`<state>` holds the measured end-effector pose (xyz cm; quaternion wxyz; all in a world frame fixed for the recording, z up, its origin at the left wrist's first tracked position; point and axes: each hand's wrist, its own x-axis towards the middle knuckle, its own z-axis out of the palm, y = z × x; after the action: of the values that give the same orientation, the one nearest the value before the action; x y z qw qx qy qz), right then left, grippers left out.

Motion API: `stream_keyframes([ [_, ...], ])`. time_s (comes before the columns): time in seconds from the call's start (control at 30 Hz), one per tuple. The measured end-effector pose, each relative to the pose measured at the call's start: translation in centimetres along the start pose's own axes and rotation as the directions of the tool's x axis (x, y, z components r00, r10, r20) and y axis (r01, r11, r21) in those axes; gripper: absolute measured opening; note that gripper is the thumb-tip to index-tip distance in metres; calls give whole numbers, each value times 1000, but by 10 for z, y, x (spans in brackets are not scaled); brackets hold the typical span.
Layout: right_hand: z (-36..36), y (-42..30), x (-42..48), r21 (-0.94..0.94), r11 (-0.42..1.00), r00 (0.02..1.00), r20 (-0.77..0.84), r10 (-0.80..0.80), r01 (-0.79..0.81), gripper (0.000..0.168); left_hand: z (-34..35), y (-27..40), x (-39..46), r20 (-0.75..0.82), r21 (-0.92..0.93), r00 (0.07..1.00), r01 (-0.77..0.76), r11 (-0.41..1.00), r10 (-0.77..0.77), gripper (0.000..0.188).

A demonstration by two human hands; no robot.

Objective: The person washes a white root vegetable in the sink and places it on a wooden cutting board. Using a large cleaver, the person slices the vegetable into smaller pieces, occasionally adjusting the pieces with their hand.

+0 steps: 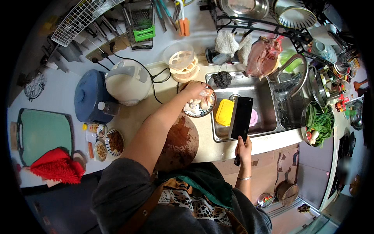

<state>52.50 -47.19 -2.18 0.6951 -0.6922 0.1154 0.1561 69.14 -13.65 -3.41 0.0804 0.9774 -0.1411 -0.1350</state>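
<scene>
My left hand (194, 89) reaches over a patterned plate (201, 114) of raw meat pieces (206, 102), its fingers at the meat; whether they grip a piece cannot be told. In my right hand (244, 149) is the handle of a black cleaver (242, 118), its blade pointing away from me over the near part of the sink. Below the plate lies a round wooden chopping board (182, 140) with wet reddish stains, partly hidden by my left arm.
The steel sink (264, 102) holds a yellow plastic container (224, 112). A large raw meat piece (261, 57) hangs behind it. Right of the sink stands a bowl of vegetables (320, 122). Leftward are a cream appliance (128, 83), a blue lidded bin (89, 96) and small dishes (115, 142).
</scene>
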Motion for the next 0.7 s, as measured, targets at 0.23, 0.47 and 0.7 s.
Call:
stream_keyframes([
  [0.23, 2, 6, -11, -43, 999, 998, 70, 5, -2, 8, -33, -3, -45, -235, -301, 972, -45, 953, -28, 49],
  [0.47, 34, 19, -37, -211, 977, 912, 404, 72, 16, 14, 8, 19, -208, -324, -525, 897, 94, 846, -301, 63],
  [0.7, 105, 41, -61, -244, 968, 907, 419, 55, 54, 11, 61, 49, -277, -512, -343, 795, 158, 926, -325, 35],
])
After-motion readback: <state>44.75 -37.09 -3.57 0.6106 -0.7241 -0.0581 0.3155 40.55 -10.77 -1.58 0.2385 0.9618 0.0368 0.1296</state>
